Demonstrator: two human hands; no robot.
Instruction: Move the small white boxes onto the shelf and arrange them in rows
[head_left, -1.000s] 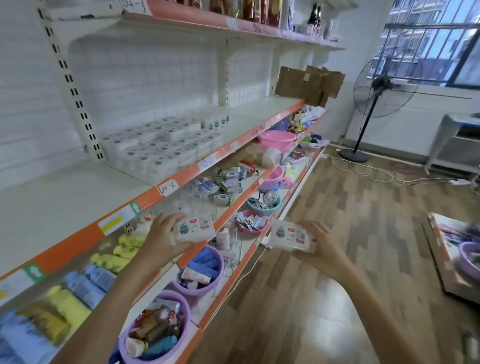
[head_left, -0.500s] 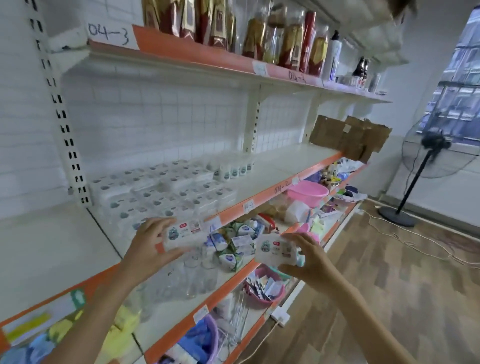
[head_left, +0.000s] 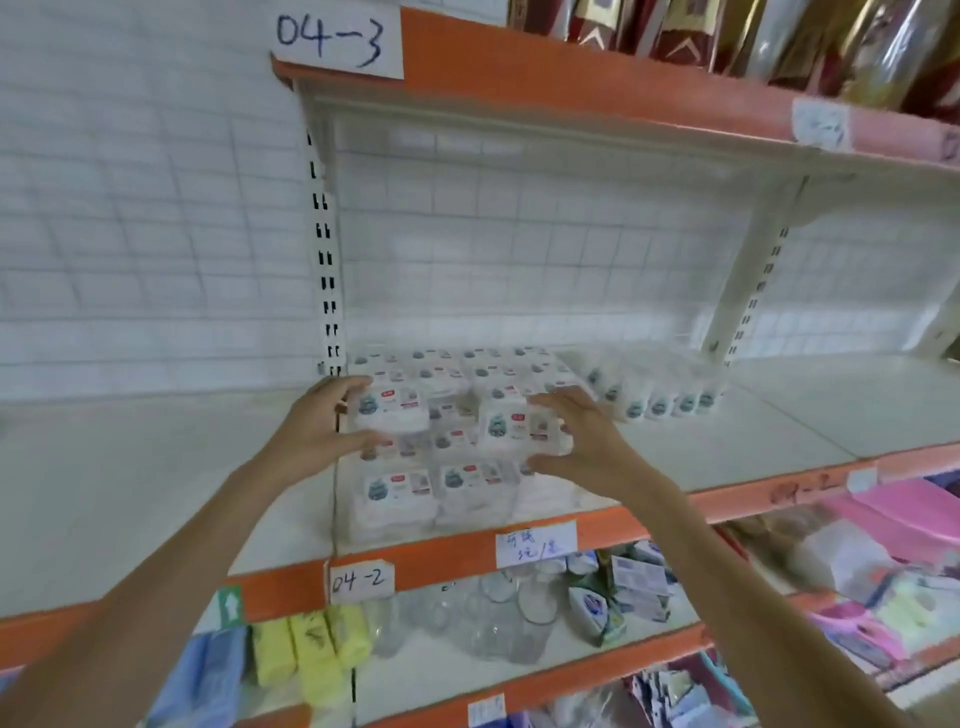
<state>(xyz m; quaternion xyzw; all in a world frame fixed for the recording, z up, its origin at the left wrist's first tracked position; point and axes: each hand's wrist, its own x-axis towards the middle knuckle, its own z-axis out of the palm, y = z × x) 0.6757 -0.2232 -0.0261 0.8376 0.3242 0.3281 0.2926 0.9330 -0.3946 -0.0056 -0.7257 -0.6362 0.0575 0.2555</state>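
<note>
While most of the white boxes already lie in rows on the shelf (head_left: 675, 447), I judge the job well along but not finished: two more boxes are in the air above the stack.

My left hand (head_left: 317, 426) grips one box (head_left: 387, 408) by its left end, fingers curled over the top edge and thumb underneath. My right hand (head_left: 582, 441) grips a second box (head_left: 514, 426) from its right side, fingers spread over the top and thumb below. Both boxes hover just above the stacked boxes (head_left: 431, 488), roughly over the middle of the block, and I cannot tell whether either one is touching the layer beneath.

Taking the "04-2" label (head_left: 361, 579) on the orange shelf edge as my landmark, the stack sits directly above it and runs back to the wall. The front row lies just behind the edge, with further rows beyond. To the right of the block, farther from the label, stands a line of small upright white bottles (head_left: 654, 400).

What is left, as I judge it, is to set these two boxes down in line with the others. Whether more boxes wait elsewhere I cannot see. Below the label, the lower shelf holds clear glasses (head_left: 498, 618) and yellow packs (head_left: 311, 649).
</note>
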